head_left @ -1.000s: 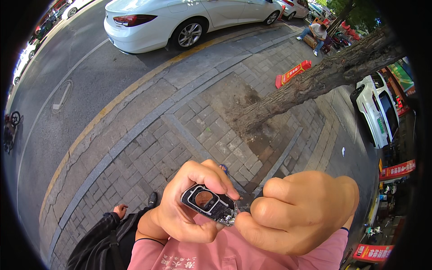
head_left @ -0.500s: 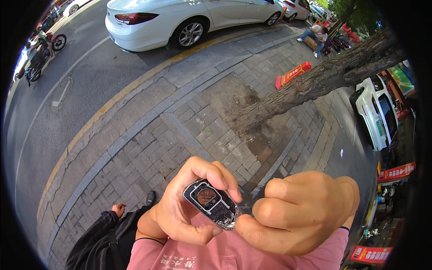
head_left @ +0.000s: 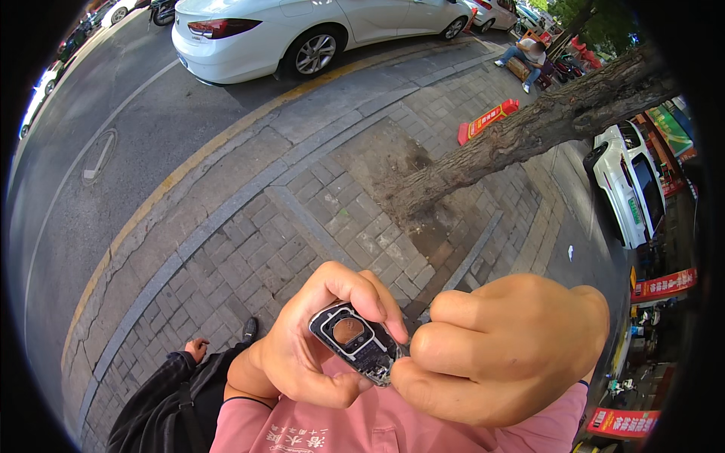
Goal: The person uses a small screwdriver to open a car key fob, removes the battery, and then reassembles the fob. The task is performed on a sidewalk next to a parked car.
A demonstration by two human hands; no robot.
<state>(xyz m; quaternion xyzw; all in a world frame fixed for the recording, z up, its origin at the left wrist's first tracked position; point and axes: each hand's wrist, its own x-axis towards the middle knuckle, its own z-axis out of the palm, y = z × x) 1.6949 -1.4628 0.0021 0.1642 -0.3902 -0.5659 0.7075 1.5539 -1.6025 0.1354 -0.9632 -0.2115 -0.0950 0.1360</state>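
Note:
An opened black key fob, with a round copper-toned disc and exposed electronics inside a pale frame, lies in my left hand, whose fingers and thumb grip its edges. My right hand is curled up at the fob's right end, with its fingertips turned away from me and touching or nearly touching the damaged-looking metallic tip. What those fingertips hold, if anything, is hidden behind the knuckles.
Beyond are a paved sidewalk, a tree trunk, a red barrier, a parked white car and another. Someone in dark clothing stands close at lower left; a seated person is farther back.
My hands and the fob have risen slightly, with the right hand pressed closer over the fob's end. The motorbike riders seen at upper left half a second ago have moved farther up the road.

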